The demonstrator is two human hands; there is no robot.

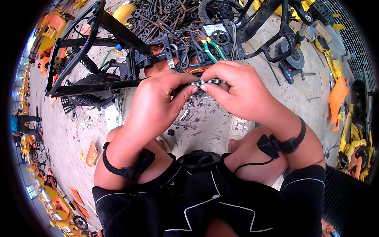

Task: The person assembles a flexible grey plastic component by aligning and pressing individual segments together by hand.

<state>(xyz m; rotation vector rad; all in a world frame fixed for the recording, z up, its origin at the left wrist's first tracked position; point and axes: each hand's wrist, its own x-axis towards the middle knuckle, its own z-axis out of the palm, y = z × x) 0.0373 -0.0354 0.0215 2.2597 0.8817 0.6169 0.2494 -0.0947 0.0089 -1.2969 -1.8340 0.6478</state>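
Note:
Between my two hands a short stretch of metal chain (210,81), like a bicycle chain, is held up in front of me. My left hand (160,100) pinches its left end between thumb and forefinger. The right end lies in the pinch of my right hand (237,85), partly covered by the fingers. Just beyond the hands, pliers with green and yellow handles (212,50) rest on a black bike frame. A dark toothed chainring (219,36) sits close to the pliers.
A black frame with a fat tyre (96,85) lies at the left. Behind is a heap of rusty metal parts (166,17). A cordless drill (287,73) is on the floor at the right, near a wheel (293,55). Yellow bikes (55,201) line the left edge.

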